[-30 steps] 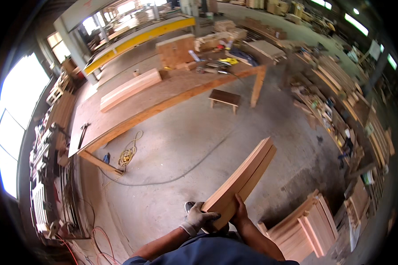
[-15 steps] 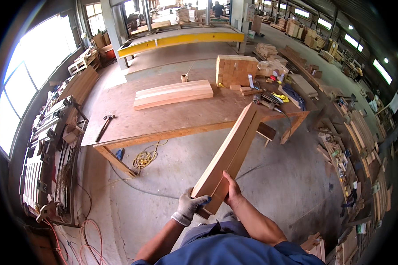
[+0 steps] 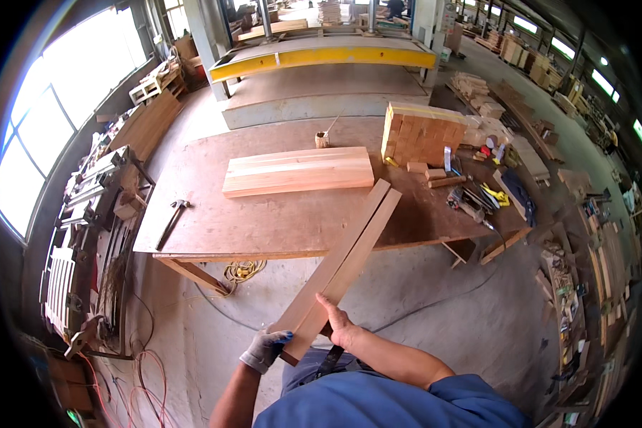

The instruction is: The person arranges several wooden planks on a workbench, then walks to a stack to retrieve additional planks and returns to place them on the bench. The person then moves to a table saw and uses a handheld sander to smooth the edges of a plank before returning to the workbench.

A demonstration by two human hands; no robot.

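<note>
Two long wooden boards [image 3: 342, 274] lie side by side in my hands, with a narrow dark gap between them toward the far end. My gloved left hand [image 3: 265, 347] grips their near end at the left edge. My bare right hand [image 3: 337, 322] is wrapped round the right edge a little farther up, thumb on top. The boards' far ends reach over the front of the worktable [image 3: 200, 228]. Behind them, a flat stack of pale planks [image 3: 299, 171] rests on the table.
On the table are a hammer [image 3: 172, 225] at left, a small pot with a stick [image 3: 323, 139], a block of stacked wood pieces [image 3: 422, 134] and several hand tools [image 3: 478, 203]. A yellow-beamed press [image 3: 324, 60] stands beyond. A coiled yellow cord [image 3: 244, 271] lies beneath.
The boards have tilted flatter, so their broad faces now show and their far ends sit over the table. My body has come nearer the table; both hands keep their grip.
</note>
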